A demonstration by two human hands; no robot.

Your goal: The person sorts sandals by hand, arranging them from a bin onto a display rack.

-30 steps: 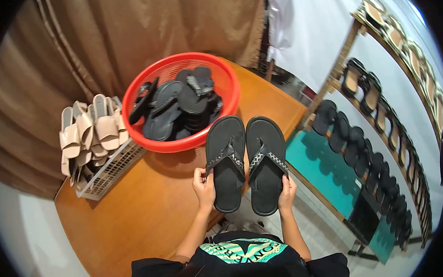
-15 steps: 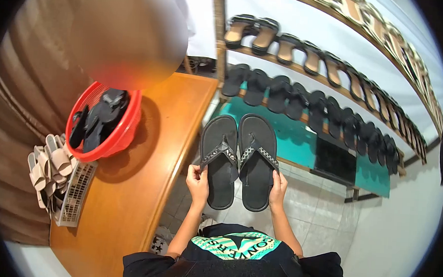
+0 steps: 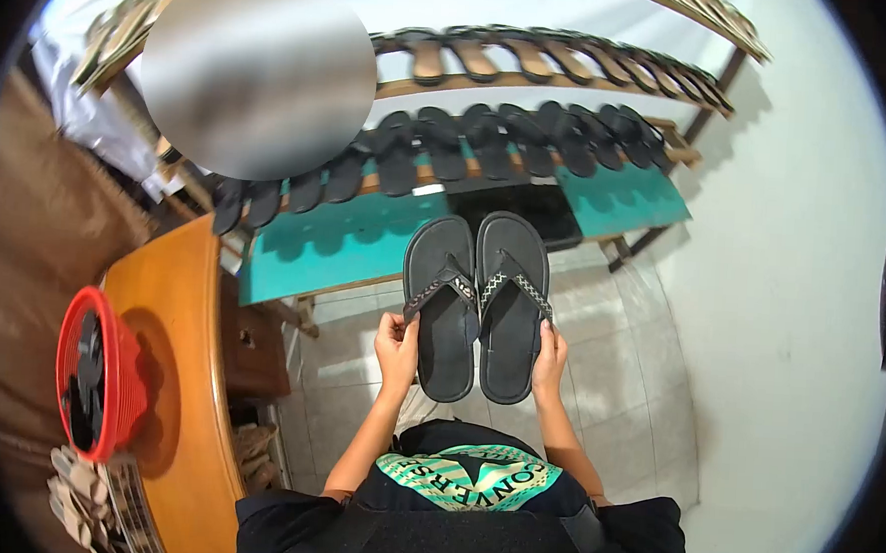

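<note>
In front of my body I hold a pair of black flip-flops side by side, soles down and toes pointing away. My left hand [image 3: 396, 346] is closed on the outer edge of the left flip-flop [image 3: 445, 362], thumb on top near the strap. The right flip-flop [image 3: 504, 365] is gripped the same way at its outer edge by my right hand [image 3: 550, 354]. Both have V-shaped straps with light patterned trim, and their inner edges lie close together. The fingers under the soles are hidden.
Ahead stands a rack with rows of sandals, among them black flip-flops [image 3: 440, 141], above a green shelf [image 3: 350, 227]. At left, a wooden table [image 3: 193, 364] bears a red basket [image 3: 128, 390] of black footwear and a crate of beige sandals [image 3: 76, 493]. A white wall [image 3: 783, 294] rises at right.
My view has turned to the right, so the table and red basket shift left and down, and the rack now lies straight ahead. The flip-flops stay in both hands.
</note>
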